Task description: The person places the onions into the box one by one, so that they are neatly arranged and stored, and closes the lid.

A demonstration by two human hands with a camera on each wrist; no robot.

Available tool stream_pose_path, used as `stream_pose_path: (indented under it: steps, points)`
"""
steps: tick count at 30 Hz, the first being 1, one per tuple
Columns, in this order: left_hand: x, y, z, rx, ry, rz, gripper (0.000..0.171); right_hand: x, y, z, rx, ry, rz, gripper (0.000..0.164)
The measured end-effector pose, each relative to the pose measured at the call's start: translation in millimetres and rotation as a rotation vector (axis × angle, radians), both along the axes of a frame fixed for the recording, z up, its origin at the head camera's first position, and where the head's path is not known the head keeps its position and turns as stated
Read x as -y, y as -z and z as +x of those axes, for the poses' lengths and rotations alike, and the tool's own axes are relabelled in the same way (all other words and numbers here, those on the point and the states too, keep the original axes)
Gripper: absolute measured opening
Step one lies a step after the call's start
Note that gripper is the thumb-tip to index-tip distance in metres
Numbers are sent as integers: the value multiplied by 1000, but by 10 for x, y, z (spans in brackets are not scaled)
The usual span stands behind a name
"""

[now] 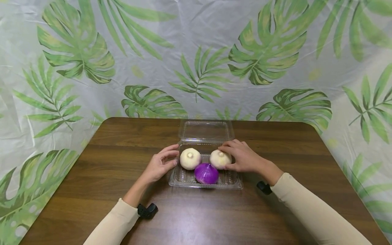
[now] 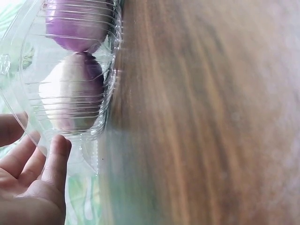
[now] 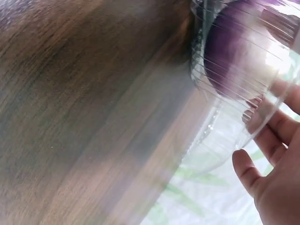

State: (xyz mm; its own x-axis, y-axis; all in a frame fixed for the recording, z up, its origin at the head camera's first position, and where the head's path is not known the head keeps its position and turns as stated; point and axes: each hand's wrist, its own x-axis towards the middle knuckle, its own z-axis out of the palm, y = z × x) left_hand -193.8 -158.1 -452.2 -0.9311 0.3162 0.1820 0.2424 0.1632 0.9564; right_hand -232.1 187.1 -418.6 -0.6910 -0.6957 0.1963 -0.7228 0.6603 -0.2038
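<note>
A clear plastic clamshell box [image 1: 206,186] lies on the table with its lid [image 1: 206,131] raised at the back. Inside are three turnips: a left turnip [image 1: 190,159] and a right turnip [image 1: 219,160], white side up, and a purple turnip [image 1: 206,174] in front. Both wrist views show white and purple on a turnip through the ribbed wall. My right hand [image 1: 242,157] reaches over the box's right side, fingers and thumb curved round the right turnip. At the left side, my left hand [image 1: 159,165] has loosely bent fingers [image 2: 57,161] by the rim, holding nothing.
The brown wooden table [image 1: 122,149] extends around the box on both sides. Behind it hangs a pale cloth [image 1: 202,34] with green leaf prints. Each wrist carries a small black camera, one being the left camera [image 1: 148,211].
</note>
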Motion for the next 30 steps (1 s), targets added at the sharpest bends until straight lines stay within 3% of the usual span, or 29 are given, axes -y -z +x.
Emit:
stream_pose_path:
  steps: [6, 13, 20, 30]
  points:
    - [-10, 6, -7, -6, 3, 3, 39, -69, -86, 14, 83, 0, -81, 58]
    - [-23, 23, -14, -3, 11, 16, 40, -317, -180, 33, 161, 62, -152, 54]
    - [-24, 26, -17, -3, 13, 17, 40, -671, -144, 15, 235, 161, -181, 51]
    - [-20, 28, -19, -31, 15, 3, 39, -1040, 18, -234, 311, 307, -158, 50]
